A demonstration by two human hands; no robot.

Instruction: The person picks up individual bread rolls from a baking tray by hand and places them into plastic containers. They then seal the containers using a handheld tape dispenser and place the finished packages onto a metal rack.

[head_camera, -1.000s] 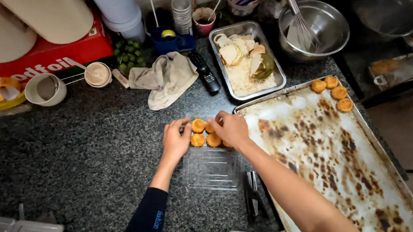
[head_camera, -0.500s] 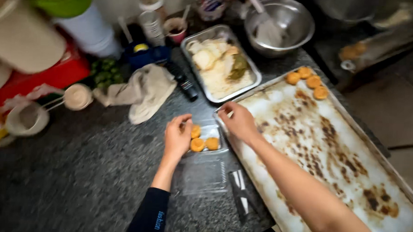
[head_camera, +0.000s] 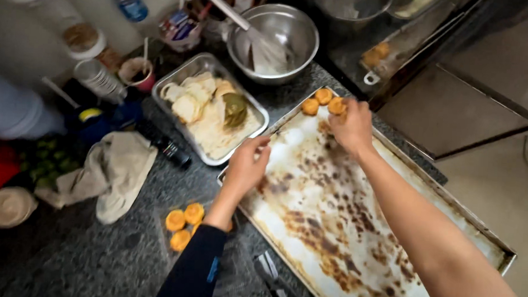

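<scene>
Orange cookies (head_camera: 324, 101) sit in the baking tray's (head_camera: 355, 228) far corner, right hand (head_camera: 352, 125) grip touching them, closure unclear; left hand (head_camera: 247, 165) spread.

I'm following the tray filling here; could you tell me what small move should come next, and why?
Probably the right hand sets its piece down beside the orange rounds in the baking tray's far corner: it hovers right there, while more rounds wait on the counter by the left hand.

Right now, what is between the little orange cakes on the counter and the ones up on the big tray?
The head view shows the left hand and stained tray surface.
</scene>
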